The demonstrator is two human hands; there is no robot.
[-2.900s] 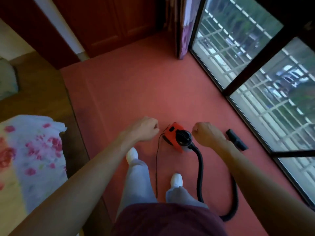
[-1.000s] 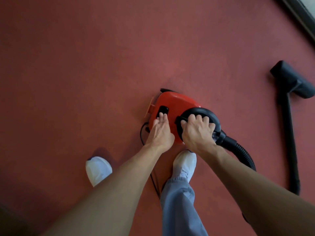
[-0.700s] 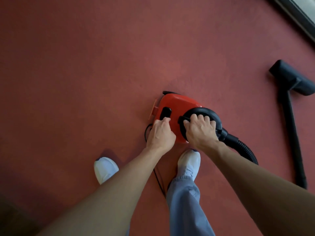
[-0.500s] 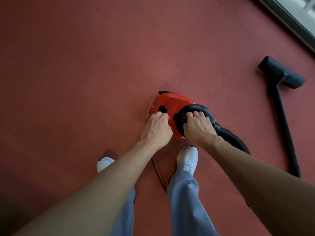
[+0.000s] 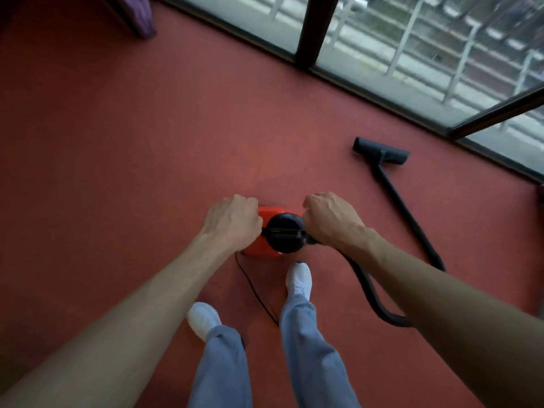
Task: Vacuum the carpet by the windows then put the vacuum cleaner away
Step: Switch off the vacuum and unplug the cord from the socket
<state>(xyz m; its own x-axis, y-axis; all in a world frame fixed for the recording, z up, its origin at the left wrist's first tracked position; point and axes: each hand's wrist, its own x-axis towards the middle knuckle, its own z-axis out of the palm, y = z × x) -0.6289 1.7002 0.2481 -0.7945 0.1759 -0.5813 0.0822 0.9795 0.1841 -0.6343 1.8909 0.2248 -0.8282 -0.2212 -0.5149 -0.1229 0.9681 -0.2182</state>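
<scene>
Since a moment ago both hands have shifted outward on the vacuum point(image 5: 263, 245), and the windows point(image 5: 412, 51) have come into view. My left hand point(image 5: 234, 220) curls over its red side, my right hand point(image 5: 332, 220) closes near the hose point(image 5: 368, 293) joint; what either grasps, I cannot tell. It sits mid-carpet point(image 5: 147, 128), nozzle point(image 5: 381, 151) by the window edge, so vacuuming seems not yet begun.

A purple curtain point(image 5: 144, 16) hangs at the top left corner, its hem near the floor. Beyond the glass, pale railing bars point(image 5: 459, 63) run across the view. Two white shoes point(image 5: 299, 279) stand apart below blue trouser legs point(image 5: 312, 354).
</scene>
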